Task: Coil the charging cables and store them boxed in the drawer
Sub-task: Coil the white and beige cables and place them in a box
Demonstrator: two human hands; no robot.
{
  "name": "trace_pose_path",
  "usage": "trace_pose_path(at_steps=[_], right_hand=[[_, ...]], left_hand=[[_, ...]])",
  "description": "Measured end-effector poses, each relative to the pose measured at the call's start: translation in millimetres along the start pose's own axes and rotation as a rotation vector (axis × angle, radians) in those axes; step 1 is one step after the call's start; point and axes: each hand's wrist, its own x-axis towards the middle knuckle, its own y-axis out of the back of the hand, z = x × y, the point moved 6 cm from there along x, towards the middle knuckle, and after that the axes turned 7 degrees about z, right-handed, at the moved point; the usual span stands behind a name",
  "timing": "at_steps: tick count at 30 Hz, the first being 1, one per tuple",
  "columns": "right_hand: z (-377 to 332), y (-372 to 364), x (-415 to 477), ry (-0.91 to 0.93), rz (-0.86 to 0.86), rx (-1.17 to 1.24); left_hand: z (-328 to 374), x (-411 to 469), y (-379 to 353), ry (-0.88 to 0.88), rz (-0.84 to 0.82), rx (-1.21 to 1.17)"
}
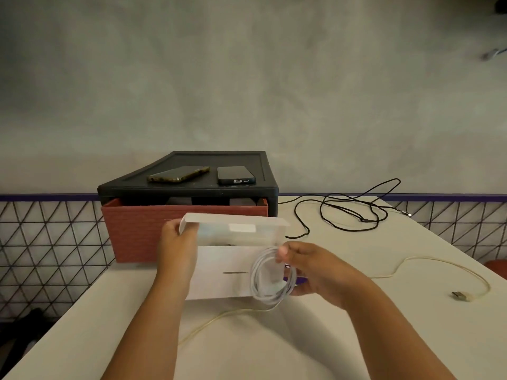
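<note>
My left hand grips the left end of a white box whose lid stands open, held just above the table. At the box's right side, my right hand pinches a coiled white cable. A loose cream cable lies on the table to the right, its plug near the table edge, and part of it runs under the box. Farther back right sprawls an uncoiled black cable. The red drawer stands pulled out of a black cabinet behind the box.
Two phones lie on top of the black cabinet. The white table ends at a wire-mesh fence on the left and right. A grey wall rises behind.
</note>
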Motion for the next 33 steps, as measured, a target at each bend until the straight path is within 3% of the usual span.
trace_pose_path(at_steps=[8,16,23,26,33], right_hand=[[-35.0,44.5,-25.4,0.142,0.048,0.079],[-53.3,55.8,-23.7,0.297,0.299,0.046],[-53.7,22.2,-12.9,0.275,0.316,0.572],[-54.2,14.8,-12.3,0.293,0.364,0.674],[-62.6,17.5,-19.1,0.523,0.518,0.24]], left_hand=[[44.2,-40.4,-14.3,-0.39,0.054,-0.062],[58.6,-38.3,1.0,-0.431,0.179,-0.032],[63.4,-38.5,5.7,-0.42,0.208,-0.001],[60.9,-35.2,6.0,-0.439,0.211,0.024],[58.1,-27.7,9.1,-0.445,0.215,0.033]])
